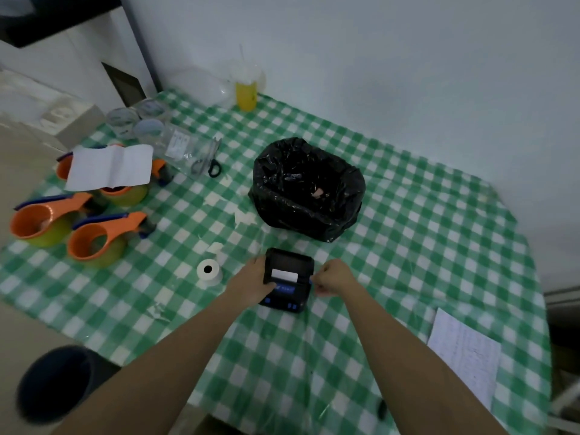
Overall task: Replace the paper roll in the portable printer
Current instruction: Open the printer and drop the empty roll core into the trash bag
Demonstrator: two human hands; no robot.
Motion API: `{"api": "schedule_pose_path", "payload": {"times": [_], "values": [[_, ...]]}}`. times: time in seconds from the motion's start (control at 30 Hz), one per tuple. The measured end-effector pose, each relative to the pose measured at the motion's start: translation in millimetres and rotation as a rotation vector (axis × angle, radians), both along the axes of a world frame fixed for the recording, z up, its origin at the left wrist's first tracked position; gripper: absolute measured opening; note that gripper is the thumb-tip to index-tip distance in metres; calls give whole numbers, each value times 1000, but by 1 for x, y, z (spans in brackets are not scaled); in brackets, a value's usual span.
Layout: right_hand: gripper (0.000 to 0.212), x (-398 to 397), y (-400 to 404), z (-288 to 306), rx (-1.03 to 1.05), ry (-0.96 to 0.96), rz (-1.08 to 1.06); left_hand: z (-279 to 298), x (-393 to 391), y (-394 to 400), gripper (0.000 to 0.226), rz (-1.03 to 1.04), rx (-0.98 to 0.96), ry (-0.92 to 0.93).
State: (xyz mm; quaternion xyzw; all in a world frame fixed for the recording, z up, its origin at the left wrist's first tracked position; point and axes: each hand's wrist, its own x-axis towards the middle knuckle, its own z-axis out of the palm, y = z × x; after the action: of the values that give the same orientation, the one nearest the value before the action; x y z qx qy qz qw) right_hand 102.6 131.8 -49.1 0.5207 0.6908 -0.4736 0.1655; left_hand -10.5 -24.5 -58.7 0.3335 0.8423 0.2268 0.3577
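Flanking printer (287,279): paper roll (209,270), black bin (309,191).

We see both bare forearms reaching forward and converging from the lower corners of the view. Our left hand (254,282) lies palm down, fingers wrapped along the left side of the printer (287,279) with the thumb resting across its front. Our right hand (332,276) is curled into a loose fist at the printer's right edge, fingertips pinched together against that side, wrist bent slightly inward. Both arms are bare to the elbow
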Motion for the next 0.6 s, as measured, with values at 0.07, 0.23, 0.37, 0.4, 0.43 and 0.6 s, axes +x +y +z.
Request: {"api": "schedule_pose_path", "payload": {"times": [0.07,0.23,0.37,0.4,0.43,0.6], "values": [[23,-8,-1,2,16,-75,54,0,1,-1,56,43,48,-50],[5,-19,2,6,-28,-182,57,-6,0,-5,71,198,136,-218],[13,-24,1,8,-19,-211,85,-11,-2,-7,84,216,136,-237],[16,-25,1,9,-20,-213,92,-12,-2,-7,82,209,132,-219],[19,-26,1,10,-21,-215,104,-11,-1,-7,80,200,130,-207],[24,-21,-3,16,154,-206,323,-12,-2,-6,71,174,147,-189]]}}
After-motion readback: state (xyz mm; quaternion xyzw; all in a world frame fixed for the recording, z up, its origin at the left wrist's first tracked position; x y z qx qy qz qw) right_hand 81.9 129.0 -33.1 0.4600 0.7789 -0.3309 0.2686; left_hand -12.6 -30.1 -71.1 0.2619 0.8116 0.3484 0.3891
